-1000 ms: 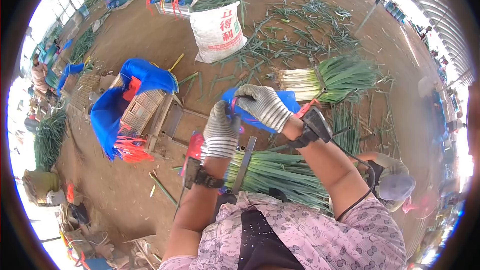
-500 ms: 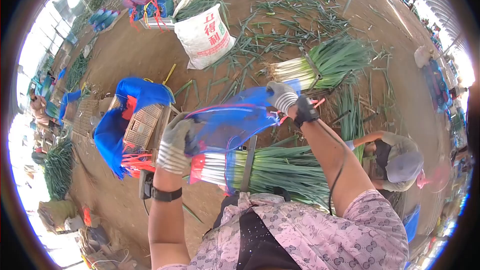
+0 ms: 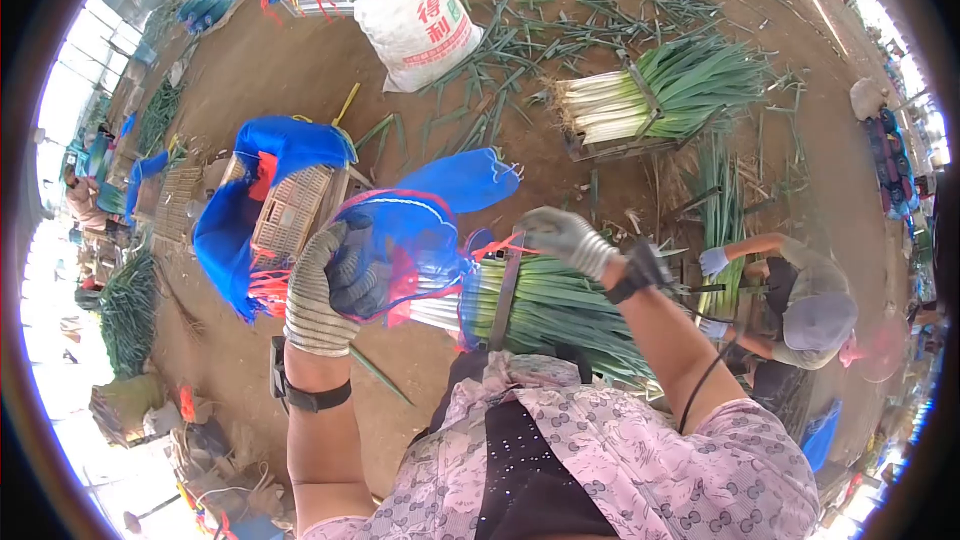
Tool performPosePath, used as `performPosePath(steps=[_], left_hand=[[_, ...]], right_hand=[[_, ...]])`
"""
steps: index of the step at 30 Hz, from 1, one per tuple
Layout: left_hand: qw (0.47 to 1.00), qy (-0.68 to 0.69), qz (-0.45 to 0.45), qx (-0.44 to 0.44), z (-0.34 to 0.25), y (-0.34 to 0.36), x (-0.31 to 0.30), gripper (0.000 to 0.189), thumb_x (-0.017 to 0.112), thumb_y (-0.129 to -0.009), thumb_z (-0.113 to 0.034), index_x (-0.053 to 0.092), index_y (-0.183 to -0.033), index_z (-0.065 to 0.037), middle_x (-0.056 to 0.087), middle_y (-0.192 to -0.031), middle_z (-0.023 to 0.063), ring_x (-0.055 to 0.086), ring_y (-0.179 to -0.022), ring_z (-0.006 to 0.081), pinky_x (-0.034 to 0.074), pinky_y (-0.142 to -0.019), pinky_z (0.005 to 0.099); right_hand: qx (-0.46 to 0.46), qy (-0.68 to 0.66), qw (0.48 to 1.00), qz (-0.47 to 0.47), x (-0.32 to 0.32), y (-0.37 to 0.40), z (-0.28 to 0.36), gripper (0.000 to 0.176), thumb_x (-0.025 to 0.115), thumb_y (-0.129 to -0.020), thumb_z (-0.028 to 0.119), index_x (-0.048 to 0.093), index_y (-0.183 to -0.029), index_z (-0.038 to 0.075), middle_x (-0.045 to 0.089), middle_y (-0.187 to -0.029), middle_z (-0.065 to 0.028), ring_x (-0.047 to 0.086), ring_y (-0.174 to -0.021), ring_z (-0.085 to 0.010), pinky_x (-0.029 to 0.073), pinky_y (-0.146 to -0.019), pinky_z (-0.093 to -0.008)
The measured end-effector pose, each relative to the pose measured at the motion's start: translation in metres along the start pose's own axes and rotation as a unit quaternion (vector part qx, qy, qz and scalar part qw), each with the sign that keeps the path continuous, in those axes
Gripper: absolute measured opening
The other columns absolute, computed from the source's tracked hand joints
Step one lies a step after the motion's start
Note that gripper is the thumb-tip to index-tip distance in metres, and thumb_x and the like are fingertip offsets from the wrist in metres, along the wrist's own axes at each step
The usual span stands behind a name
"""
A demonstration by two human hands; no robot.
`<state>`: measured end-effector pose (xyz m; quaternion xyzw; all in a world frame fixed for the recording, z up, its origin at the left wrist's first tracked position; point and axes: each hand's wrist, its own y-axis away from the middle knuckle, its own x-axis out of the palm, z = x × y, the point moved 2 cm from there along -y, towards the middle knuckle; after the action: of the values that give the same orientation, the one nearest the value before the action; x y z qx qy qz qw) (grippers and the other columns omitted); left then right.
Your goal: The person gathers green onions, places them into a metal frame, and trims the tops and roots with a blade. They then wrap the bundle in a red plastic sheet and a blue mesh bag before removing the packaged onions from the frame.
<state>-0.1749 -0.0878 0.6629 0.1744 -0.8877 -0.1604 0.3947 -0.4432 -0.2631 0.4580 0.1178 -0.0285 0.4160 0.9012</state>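
Note:
My left hand [image 3: 335, 285], in a striped grey-and-white glove, is closed on the rim of a blue mesh bag [image 3: 410, 240]; its fingers show partly through the netting. The bag's far end stretches away above the soil. Just below lies a thick bundle of green onions [image 3: 560, 315], white ends to the left, inside an upright metal bracket [image 3: 506, 295]. Over this bundle, my gloved right hand [image 3: 565, 238] pinches a red drawstring [image 3: 497, 245] that runs to the bag. Red netting shows around the white ends near my left hand.
A wicker basket [image 3: 288, 215] draped with blue mesh bags [image 3: 225, 250] stands left. Another green onion bundle [image 3: 670, 90] rests on a rack ahead. A white sack [image 3: 418, 30] stands among scattered leaves. On the right, a co-worker in a cap [image 3: 820, 315] reaches toward more green onions [image 3: 718, 210].
My right hand has moved down and nearer, from the bag's far end to the drawstring above the bundle. My left hand has shifted slightly left, and the bag's far end now hangs loose.

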Motion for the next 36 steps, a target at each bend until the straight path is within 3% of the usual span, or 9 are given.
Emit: performPosePath(steps=[3, 10, 15, 18, 22, 27, 29, 31, 36], left_hand=[[1.000, 0.000, -0.001, 0.010, -0.005, 0.010, 0.000, 0.026, 0.052, -0.098, -0.025, 0.062, -0.111, -0.006, 0.028, -0.048, -0.0057, 0.025, -0.034, 0.0079, 0.022, -0.035, 0.0266], [0.986, 0.013, -0.151, 0.067, -0.028, 0.034, -0.046, 0.025, 0.054, -0.097, -0.029, 0.064, -0.109, -0.009, 0.027, -0.047, -0.0068, 0.024, -0.033, 0.0087, 0.021, -0.033, 0.0270], [0.984, 0.045, -0.158, 0.068, -0.040, 0.035, -0.119, 0.024, 0.052, -0.098, -0.028, 0.064, -0.108, -0.009, 0.027, -0.047, -0.0063, 0.024, -0.034, 0.0084, 0.020, -0.033, 0.0258], [0.978, 0.080, -0.179, 0.077, -0.050, 0.029, -0.166, 0.025, 0.053, -0.098, -0.028, 0.064, -0.110, -0.009, 0.028, -0.047, -0.0059, 0.024, -0.034, 0.0082, 0.021, -0.033, 0.0258], [0.954, 0.133, -0.245, 0.113, -0.066, 0.024, -0.239, 0.026, 0.053, -0.098, -0.029, 0.063, -0.109, -0.009, 0.031, -0.050, -0.0056, 0.026, -0.036, 0.0083, 0.022, -0.034, 0.0254], [0.946, 0.119, -0.291, 0.078, -0.061, 0.013, -0.335, 0.021, 0.055, -0.096, -0.027, 0.064, -0.104, -0.010, 0.030, -0.050, -0.0062, 0.027, -0.037, 0.0091, 0.023, -0.036, 0.0269], [0.933, 0.150, -0.316, 0.080, -0.051, 0.007, -0.375, 0.022, 0.054, -0.096, -0.027, 0.064, -0.104, -0.009, 0.030, -0.051, -0.0062, 0.027, -0.037, 0.0090, 0.022, -0.036, 0.0267], [0.929, 0.170, -0.318, 0.084, -0.037, 0.003, -0.420, 0.021, 0.054, -0.096, -0.026, 0.064, -0.101, -0.008, 0.031, -0.052, -0.0063, 0.027, -0.037, 0.0089, 0.024, -0.037, 0.0260], [0.952, 0.166, -0.247, 0.069, -0.002, -0.022, -0.476, 0.020, 0.056, -0.096, -0.026, 0.064, -0.098, -0.007, 0.031, -0.054, -0.0072, 0.030, -0.042, 0.0082, 0.031, -0.045, 0.0271]], right_hand=[[-0.097, 0.277, 0.956, -0.025, 0.076, -0.024, -0.007, 0.047, 0.075, -0.085, 0.021, 0.060, -0.124, 0.000, 0.065, -0.119, -0.0091, 0.062, -0.106, -0.0178, 0.049, -0.093, -0.0279], [0.062, -0.145, 0.982, 0.105, 0.099, -0.088, -0.057, 0.053, 0.071, -0.088, 0.021, 0.052, -0.134, 0.004, 0.062, -0.116, -0.0035, 0.054, -0.108, -0.0130, 0.044, -0.095, -0.0283], [0.128, -0.173, 0.957, 0.194, 0.115, -0.080, 0.004, 0.058, 0.072, -0.089, 0.028, 0.051, -0.136, 0.004, 0.061, -0.114, 0.0008, 0.052, -0.105, -0.0085, 0.039, -0.099, -0.0243], [0.192, -0.191, 0.934, 0.234, 0.114, -0.109, -0.083, 0.046, 0.070, -0.091, 0.029, 0.057, -0.128, 0.004, 0.062, -0.103, 0.0022, 0.055, -0.096, -0.0074, 0.045, -0.090, -0.0226], [0.258, -0.200, 0.938, 0.117, 0.146, -0.129, -0.093, 0.034, 0.068, -0.093, 0.025, 0.059, -0.120, 0.005, 0.057, -0.084, 0.0032, 0.054, -0.072, -0.0079, 0.048, -0.066, -0.0240], [0.343, -0.267, 0.875, 0.215, 0.162, -0.158, -0.061, 0.043, 0.062, -0.096, 0.024, 0.054, -0.132, 0.003, 0.059, -0.089, 0.0004, 0.056, -0.079, -0.0092, 0.048, -0.074, -0.0222], [0.220, -0.046, 0.940, 0.258, 0.158, -0.177, -0.082, 0.044, 0.065, -0.094, 0.028, 0.057, -0.129, 0.003, 0.061, -0.095, 0.0005, 0.057, -0.081, -0.0104, 0.047, -0.074, -0.0230], [0.379, -0.180, 0.893, 0.164, 0.159, -0.194, -0.074, 0.045, 0.071, -0.087, 0.029, 0.061, -0.119, 0.000, 0.066, -0.104, -0.0045, 0.060, -0.089, -0.0116, 0.050, -0.079, -0.0274], [0.184, 0.541, 0.797, 0.195, 0.177, -0.247, -0.089, 0.036, 0.071, -0.082, 0.031, 0.067, -0.110, 0.008, 0.069, -0.086, -0.0144, 0.066, -0.086, -0.0281, 0.052, -0.082, -0.0380]])
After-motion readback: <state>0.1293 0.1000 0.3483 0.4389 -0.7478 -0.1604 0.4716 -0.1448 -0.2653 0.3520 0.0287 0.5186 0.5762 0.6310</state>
